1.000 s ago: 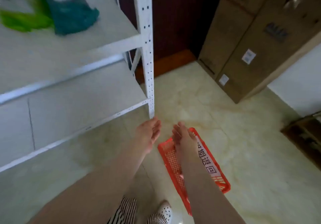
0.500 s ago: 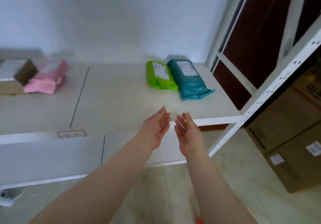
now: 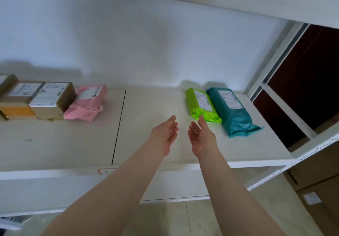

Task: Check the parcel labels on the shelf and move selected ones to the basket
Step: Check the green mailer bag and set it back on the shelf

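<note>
both hands empty, shelf w/ parcels

A pale wall rises at the back. To the right stands a dark brown panel behind white framing. Cardboard boxes sit at lower right on a beige tiled floor, one bearing a small white sticker.
</note>
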